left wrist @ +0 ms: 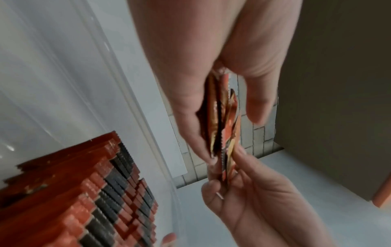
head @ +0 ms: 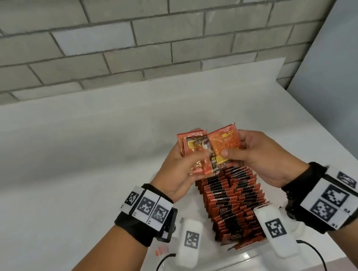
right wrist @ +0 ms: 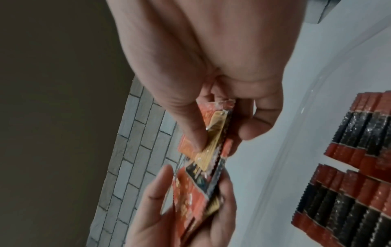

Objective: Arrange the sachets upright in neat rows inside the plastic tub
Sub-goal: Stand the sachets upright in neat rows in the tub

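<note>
Both hands hold a small bunch of orange sachets [head: 197, 153] in the air, above the far end of the clear plastic tub [head: 235, 261]. My left hand [head: 188, 165] grips the bunch [left wrist: 222, 127] between thumb and fingers. My right hand [head: 239, 153] pinches the front sachet [head: 225, 143] with its thumb on the sachet's face [right wrist: 213, 138]. Below, two rows of orange-and-black sachets [head: 231, 204] stand upright and tightly packed in the tub [left wrist: 63, 70], also seen in both wrist views [left wrist: 95, 192] [right wrist: 349, 192].
The tub stands on a white table [head: 66, 169] against a grey brick wall [head: 119, 42]. Two white marker-tagged devices [head: 189, 242] [head: 276, 231] with black cables hang by the tub's near end. A small orange scrap [head: 161, 250] lies at the tub's left.
</note>
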The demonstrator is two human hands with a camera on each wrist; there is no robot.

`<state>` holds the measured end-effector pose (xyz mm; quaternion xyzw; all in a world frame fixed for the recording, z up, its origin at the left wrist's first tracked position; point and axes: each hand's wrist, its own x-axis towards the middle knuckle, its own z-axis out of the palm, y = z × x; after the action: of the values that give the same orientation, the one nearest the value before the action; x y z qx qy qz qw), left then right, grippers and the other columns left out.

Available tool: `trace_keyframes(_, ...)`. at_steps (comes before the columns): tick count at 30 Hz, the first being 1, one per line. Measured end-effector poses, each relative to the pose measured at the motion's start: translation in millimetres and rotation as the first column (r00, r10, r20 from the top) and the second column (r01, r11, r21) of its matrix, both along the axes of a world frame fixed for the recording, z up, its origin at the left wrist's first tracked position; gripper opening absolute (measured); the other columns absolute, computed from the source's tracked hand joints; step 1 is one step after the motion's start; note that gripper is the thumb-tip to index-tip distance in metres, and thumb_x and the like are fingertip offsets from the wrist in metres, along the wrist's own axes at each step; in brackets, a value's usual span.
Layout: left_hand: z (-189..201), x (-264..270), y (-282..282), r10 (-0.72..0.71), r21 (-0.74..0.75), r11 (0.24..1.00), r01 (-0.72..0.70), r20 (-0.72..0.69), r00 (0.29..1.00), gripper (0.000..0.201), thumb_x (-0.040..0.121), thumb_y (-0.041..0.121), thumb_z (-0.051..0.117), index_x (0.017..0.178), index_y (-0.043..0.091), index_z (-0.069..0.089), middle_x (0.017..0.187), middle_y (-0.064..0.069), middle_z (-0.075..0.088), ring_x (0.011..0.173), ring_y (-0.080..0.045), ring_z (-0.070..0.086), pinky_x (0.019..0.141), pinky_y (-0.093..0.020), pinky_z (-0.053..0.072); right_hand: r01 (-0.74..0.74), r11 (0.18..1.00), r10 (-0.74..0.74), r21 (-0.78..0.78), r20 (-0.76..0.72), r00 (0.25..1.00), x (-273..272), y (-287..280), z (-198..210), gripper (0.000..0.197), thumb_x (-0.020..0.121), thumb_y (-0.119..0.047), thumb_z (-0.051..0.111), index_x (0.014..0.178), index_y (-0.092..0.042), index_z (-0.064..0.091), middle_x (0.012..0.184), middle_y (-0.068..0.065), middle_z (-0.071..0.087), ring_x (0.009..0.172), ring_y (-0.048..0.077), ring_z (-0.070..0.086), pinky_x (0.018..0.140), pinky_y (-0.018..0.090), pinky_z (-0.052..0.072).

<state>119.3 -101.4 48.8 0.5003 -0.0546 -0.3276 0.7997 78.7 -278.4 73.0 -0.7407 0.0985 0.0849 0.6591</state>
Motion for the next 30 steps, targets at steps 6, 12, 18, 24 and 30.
trace_keyframes(6,-2,0,3,0.034,-0.015,0.999,-0.035,-0.047,0.998,0.037,0.089,-0.012,0.047,0.117,0.011,0.056,0.107,-0.011,0.069,0.096,-0.027,0.068,0.08,-0.046,0.058,0.08,0.99,-0.074,0.115,-0.055,0.996,0,3,2,0.028,0.09,-0.007,0.059,0.118,-0.01,0.058,0.106,0.005,0.071,0.095,0.019,0.068,0.08,0.034,0.056)
trace_keyframes(12,-4,-7,1,0.054,-0.005,0.999,-0.054,0.002,0.999,0.032,0.087,-0.01,0.05,0.112,0.009,0.059,0.098,-0.006,0.073,0.09,-0.023,0.07,0.074,-0.04,0.059,0.093,0.99,-0.081,0.103,-0.112,0.99,-6,2,-1,0.029,0.086,-0.013,0.065,0.114,-0.013,0.06,0.104,0.003,0.072,0.09,0.018,0.071,0.064,0.026,0.058)
trace_keyframes(18,-8,-7,7,0.096,-0.045,0.994,-0.101,-0.099,0.99,0.027,0.092,-0.009,0.04,0.103,0.01,0.057,0.083,-0.003,0.074,0.078,-0.021,0.072,0.067,-0.043,0.06,0.127,0.991,-0.125,0.051,-0.048,0.991,-9,-6,2,0.025,0.088,-0.008,0.061,0.113,-0.012,0.059,0.102,0.003,0.072,0.089,0.017,0.069,0.069,0.027,0.055)
trace_keyframes(24,-10,-11,5,0.064,0.109,0.992,-0.063,-0.005,0.998,0.028,0.089,-0.005,0.056,0.112,0.01,0.058,0.098,-0.006,0.072,0.084,-0.021,0.072,0.071,-0.042,0.06,0.025,0.999,-0.027,-0.03,-0.049,0.998,-7,-8,6,0.027,0.088,-0.001,0.06,0.114,-0.009,0.057,0.101,0.006,0.07,0.088,0.017,0.068,0.071,0.025,0.051)
trace_keyframes(30,-7,-11,1,0.106,0.068,0.993,-0.1,-0.088,0.99,0.025,0.094,0.016,0.056,0.117,0.009,0.06,0.103,-0.01,0.071,0.091,-0.026,0.07,0.071,-0.046,0.059,-0.063,0.997,0.06,-0.039,-0.094,0.994,-8,-2,3,0.032,0.086,0.0,0.061,0.117,-0.007,0.056,0.106,0.011,0.07,0.094,0.023,0.068,0.075,0.03,0.053)
